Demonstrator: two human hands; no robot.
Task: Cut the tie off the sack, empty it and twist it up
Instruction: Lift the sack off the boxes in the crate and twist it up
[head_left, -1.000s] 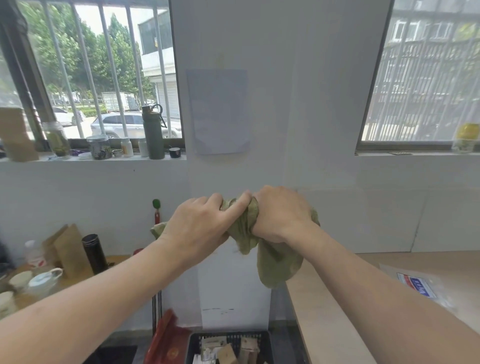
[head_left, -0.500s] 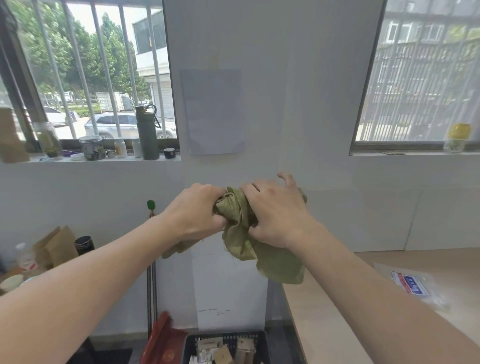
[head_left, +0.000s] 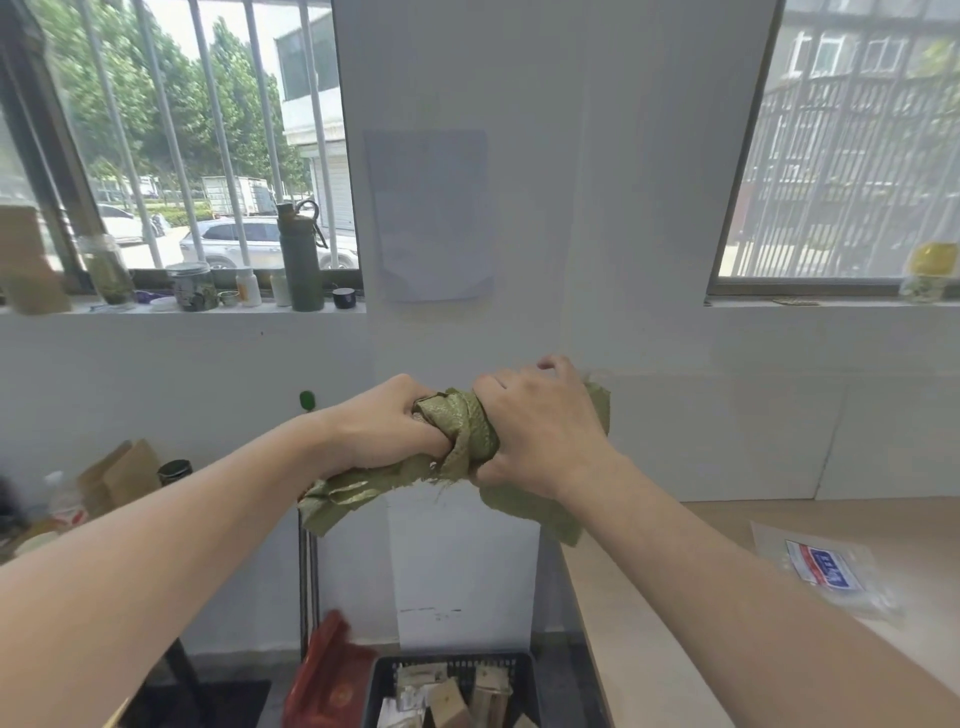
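Observation:
The olive-green woven sack (head_left: 464, 432) is bunched into a tight twisted roll held in the air at chest height in front of the white wall. My left hand (head_left: 385, 426) is clenched around its left part, and a loose frayed end hangs out below that fist. My right hand (head_left: 540, 431) grips the right part, with the index finger lifted. Another flap of the sack droops under my right wrist. No tie or cutting tool is visible.
A black crate (head_left: 457, 691) holding wooden blocks and paper sits on the floor below my hands, with a red bag (head_left: 324, 680) beside it. A wooden tabletop (head_left: 649, 649) at the right carries a clear plastic packet (head_left: 826, 571). Bottles and jars line the left windowsill (head_left: 218, 306).
Both hands have kept wringing the sack, which is now bunched tighter between the fists. A loose end now hangs out below my left hand.

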